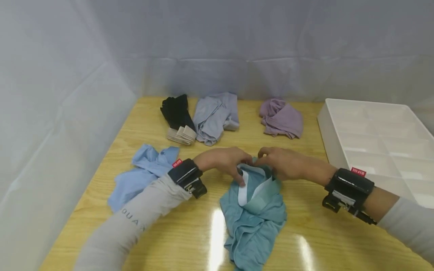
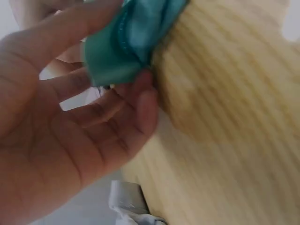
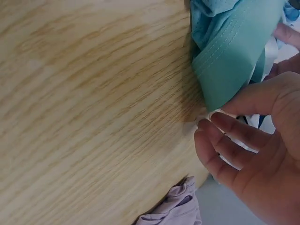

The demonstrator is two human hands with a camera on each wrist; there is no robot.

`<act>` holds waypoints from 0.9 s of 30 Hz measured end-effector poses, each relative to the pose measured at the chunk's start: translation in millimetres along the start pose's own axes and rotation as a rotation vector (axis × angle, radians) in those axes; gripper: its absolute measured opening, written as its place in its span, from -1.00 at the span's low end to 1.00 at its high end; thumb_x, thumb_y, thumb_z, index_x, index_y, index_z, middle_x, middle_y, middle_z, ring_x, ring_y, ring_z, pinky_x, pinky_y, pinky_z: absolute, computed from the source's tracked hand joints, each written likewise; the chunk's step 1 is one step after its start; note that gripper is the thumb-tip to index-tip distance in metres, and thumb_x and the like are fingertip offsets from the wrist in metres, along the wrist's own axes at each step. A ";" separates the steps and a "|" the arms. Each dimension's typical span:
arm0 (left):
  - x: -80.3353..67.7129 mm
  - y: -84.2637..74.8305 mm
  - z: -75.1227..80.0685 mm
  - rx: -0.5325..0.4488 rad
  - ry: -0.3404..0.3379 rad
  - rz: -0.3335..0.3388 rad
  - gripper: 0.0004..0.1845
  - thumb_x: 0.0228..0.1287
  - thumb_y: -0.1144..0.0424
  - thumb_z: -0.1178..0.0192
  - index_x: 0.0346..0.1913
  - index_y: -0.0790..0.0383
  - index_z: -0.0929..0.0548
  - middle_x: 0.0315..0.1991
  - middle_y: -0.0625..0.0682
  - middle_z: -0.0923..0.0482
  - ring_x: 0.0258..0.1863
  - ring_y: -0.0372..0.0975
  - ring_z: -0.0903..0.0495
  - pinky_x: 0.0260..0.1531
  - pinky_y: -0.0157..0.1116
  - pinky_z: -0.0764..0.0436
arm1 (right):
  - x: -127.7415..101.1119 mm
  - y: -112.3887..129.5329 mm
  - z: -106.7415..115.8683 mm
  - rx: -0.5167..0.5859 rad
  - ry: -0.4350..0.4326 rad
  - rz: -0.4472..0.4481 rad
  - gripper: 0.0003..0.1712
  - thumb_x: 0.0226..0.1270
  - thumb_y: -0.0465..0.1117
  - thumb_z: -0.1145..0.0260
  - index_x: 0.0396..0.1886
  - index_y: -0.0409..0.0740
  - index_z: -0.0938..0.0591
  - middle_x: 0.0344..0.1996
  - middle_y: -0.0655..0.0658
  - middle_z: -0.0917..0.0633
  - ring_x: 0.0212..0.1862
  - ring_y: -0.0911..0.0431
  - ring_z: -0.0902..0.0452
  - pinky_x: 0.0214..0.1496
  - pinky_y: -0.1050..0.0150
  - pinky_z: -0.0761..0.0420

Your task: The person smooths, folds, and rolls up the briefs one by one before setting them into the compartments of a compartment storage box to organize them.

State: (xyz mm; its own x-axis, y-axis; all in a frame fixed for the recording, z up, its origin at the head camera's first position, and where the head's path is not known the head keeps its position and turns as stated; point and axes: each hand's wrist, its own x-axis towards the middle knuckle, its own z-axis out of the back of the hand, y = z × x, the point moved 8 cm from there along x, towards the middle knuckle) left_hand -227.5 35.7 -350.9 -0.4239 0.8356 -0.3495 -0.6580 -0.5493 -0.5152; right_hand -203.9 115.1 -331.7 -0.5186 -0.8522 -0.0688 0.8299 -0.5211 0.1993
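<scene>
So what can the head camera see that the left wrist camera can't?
Only the head camera shows the black cloth, the grey cloth, the purple cloth, the light blue cloth, the white tray and the right hand.

Only the left wrist camera shows the left hand's palm and its fingers up close, pinching a teal edge.

Both show the left hand, the teal cloth and the wooden table.

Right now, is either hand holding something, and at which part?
Both: the left hand and right hand pinch the teal fabric garment at its waistband edge, on the wooden table.
</scene>
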 end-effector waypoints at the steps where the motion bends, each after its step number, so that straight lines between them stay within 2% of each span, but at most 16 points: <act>1: -0.1 0.8 -0.2 -0.013 -0.024 -0.010 -0.49 0.10 0.16 -0.43 0.09 0.27 -0.56 -0.03 0.04 -0.60 -0.07 -0.22 -0.53 -0.02 -0.37 -0.47 | -1.0 -0.7 -0.4 -0.003 -0.003 -0.008 -0.40 -0.13 -0.64 -0.29 -0.04 -0.11 -0.66 -0.05 -0.30 -0.55 -0.13 -0.11 -0.55 -0.20 0.08 -0.61; 4: -0.4 4.6 2.8 -0.029 -0.105 -0.034 -0.68 0.22 0.22 -0.33 0.00 0.27 -0.61 -0.12 0.03 -0.62 -0.14 -0.23 -0.53 -0.08 -0.36 -0.49 | -3.5 -3.8 1.6 -0.039 -0.014 -0.055 -0.46 -0.13 -0.61 -0.27 -0.11 -0.12 -0.69 0.04 -0.30 -0.52 0.02 -0.21 -0.47 -0.08 -0.08 -0.56; 7: -1.9 8.2 11.2 -0.048 -0.214 -0.037 -0.79 0.32 0.25 -0.22 -0.05 0.25 -0.64 -0.16 0.02 -0.63 -0.19 -0.24 -0.54 -0.14 -0.36 -0.51 | -3.6 -4.7 8.1 -0.069 -0.067 -0.083 -0.51 -0.17 -0.59 -0.24 -0.18 -0.17 -0.71 0.11 -0.30 -0.49 0.16 -0.30 -0.33 0.05 -0.25 -0.44; 9: -3.3 8.9 18.8 -0.061 -0.298 -0.042 -0.81 0.33 0.26 -0.21 -0.07 0.24 -0.65 -0.17 0.02 -0.63 -0.24 -0.25 -0.54 -0.19 -0.37 -0.51 | -1.9 -3.4 13.6 -0.012 -0.125 -0.078 -0.56 -0.09 -0.59 -0.20 -0.16 -0.26 -0.68 0.07 -0.27 -0.52 0.16 -0.25 -0.37 0.08 -0.20 -0.45; 11: -4.7 7.8 26.8 -0.080 -0.374 -0.051 -0.81 0.34 0.28 -0.20 -0.06 0.25 -0.66 -0.17 0.04 -0.63 -0.29 -0.24 -0.54 -0.23 -0.36 -0.51 | -0.5 -1.3 19.7 0.077 -0.200 -0.055 -0.59 0.02 -0.61 -0.15 -0.08 -0.34 -0.58 -0.03 -0.26 -0.58 0.04 -0.15 -0.50 0.03 -0.03 -0.53; 13: -6.3 5.8 33.3 -0.100 -0.427 -0.064 -0.81 0.33 0.29 -0.20 -0.06 0.26 -0.66 -0.15 0.07 -0.63 -0.32 -0.24 -0.55 -0.25 -0.36 -0.51 | -0.2 0.8 25.1 0.163 -0.268 -0.032 -0.59 0.11 -0.63 -0.10 -0.01 -0.35 -0.48 -0.14 -0.23 -0.63 -0.14 -0.03 -0.60 -0.14 0.14 -0.61; 15: -7.9 3.7 38.4 -0.123 -0.459 -0.071 -0.81 0.34 0.28 -0.19 -0.06 0.27 -0.65 -0.13 0.09 -0.63 -0.34 -0.22 -0.57 -0.28 -0.35 -0.51 | -1.1 0.1 27.6 0.237 -0.299 -0.049 -0.63 0.22 -0.58 -0.07 0.02 -0.32 -0.40 -0.27 -0.18 -0.65 -0.29 0.05 -0.62 -0.29 0.22 -0.61; 17: -10.0 1.8 42.4 -0.158 -0.479 -0.078 -0.83 0.36 0.28 -0.17 -0.08 0.28 -0.63 -0.13 0.10 -0.62 -0.32 -0.19 -0.60 -0.28 -0.33 -0.53 | -3.6 -4.1 25.8 0.345 -0.274 -0.118 -0.67 0.33 -0.50 -0.06 0.07 -0.27 -0.37 -0.41 -0.12 -0.63 -0.42 0.10 -0.56 -0.37 0.24 -0.56; 19: -12.8 0.4 47.1 -0.189 -0.522 -0.071 -0.85 0.37 0.27 -0.17 -0.11 0.28 -0.62 -0.12 0.11 -0.61 -0.30 -0.15 -0.62 -0.27 -0.32 -0.54 | -7.3 -10.3 20.8 0.523 -0.226 -0.234 -0.73 0.46 -0.33 -0.04 0.10 -0.24 -0.37 -0.43 -0.11 -0.59 -0.43 0.11 -0.51 -0.37 0.25 -0.55; 21: -16.8 -3.5 52.4 -0.234 -0.584 -0.057 -0.84 0.36 0.28 -0.18 -0.10 0.30 -0.62 -0.08 0.13 -0.57 -0.25 -0.11 -0.64 -0.25 -0.32 -0.57 | -10.5 -13.0 14.6 0.749 -0.172 -0.351 -0.62 0.53 -0.14 -0.02 0.21 -0.22 -0.35 -0.31 -0.15 -0.60 -0.34 0.08 -0.52 -0.33 0.21 -0.58; 23: -21.4 -11.2 57.3 -0.263 -0.656 -0.047 -0.81 0.35 0.27 -0.19 -0.06 0.29 -0.62 -0.05 0.15 -0.53 -0.21 -0.09 -0.64 -0.23 -0.34 -0.58 | -11.6 -11.8 11.1 0.928 -0.152 -0.439 -0.48 0.50 -0.02 -0.07 0.29 -0.22 -0.33 -0.04 -0.22 -0.59 -0.13 0.01 -0.55 -0.22 0.14 -0.62; 26: -29.8 -33.9 62.9 -0.288 -0.757 -0.056 -0.72 0.38 0.24 -0.17 0.06 0.30 -0.55 0.05 0.19 -0.43 -0.17 -0.11 -0.61 -0.19 -0.35 -0.58 | -9.9 -7.1 12.5 1.111 -0.181 -0.495 -0.39 0.44 -0.05 -0.15 0.36 -0.26 -0.31 0.14 -0.16 -0.52 0.00 0.05 -0.50 -0.24 0.13 -0.64; 27: -33.3 -44.0 63.6 -0.277 -0.785 -0.062 -0.68 0.39 0.23 -0.16 0.11 0.30 -0.51 0.10 0.20 -0.38 -0.10 -0.11 -0.58 -0.13 -0.33 -0.56 | -9.6 -7.0 14.7 1.168 -0.219 -0.507 -0.47 0.42 -0.09 -0.16 0.29 -0.25 -0.40 0.05 -0.13 -0.57 -0.08 0.08 -0.51 -0.28 0.16 -0.63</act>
State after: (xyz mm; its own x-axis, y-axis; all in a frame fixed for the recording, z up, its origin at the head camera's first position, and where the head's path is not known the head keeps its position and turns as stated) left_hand -224.1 32.7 -266.8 -0.7699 0.5734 0.2801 -0.5609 -0.3989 -0.7254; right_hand -207.8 127.6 -318.1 -0.8359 -0.4890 -0.2494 -0.0811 -0.3393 0.9372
